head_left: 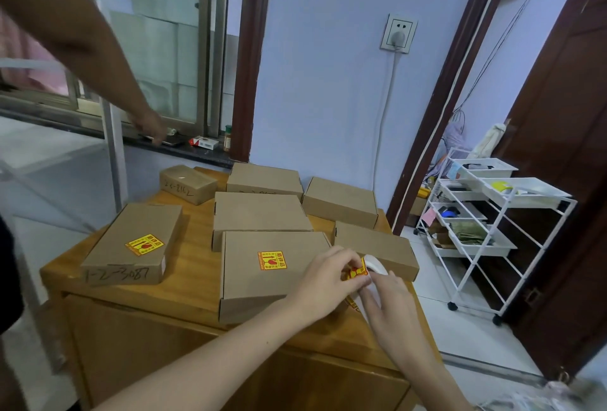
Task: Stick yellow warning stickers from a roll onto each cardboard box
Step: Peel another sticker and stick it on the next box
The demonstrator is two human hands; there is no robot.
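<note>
I see both hands working at the near right corner of the wooden cabinet (184,279). My left hand (328,282) has its fingers curled, pinching a yellow sticker (356,271) at the sticker roll (374,266). My right hand (389,304) curls round the roll from below and holds it just above the right edge of the nearest box (262,274), which already carries a yellow label (272,260) on its lid. The left box (131,243) also shows a label (144,244) and sits close to the cabinet's left edge. Five unlabelled boxes fill the back and right: a small one (187,182), three flat ones (264,177) (259,213) (341,199), and one (374,246) behind the roll, near the right edge. Bare wood shows between the two labelled boxes. Another person's arm (98,49) reaches to the windowsill (184,151) at far left. A white wire trolley (486,223) stands on the floor to the right, apart from the cabinet.
</note>
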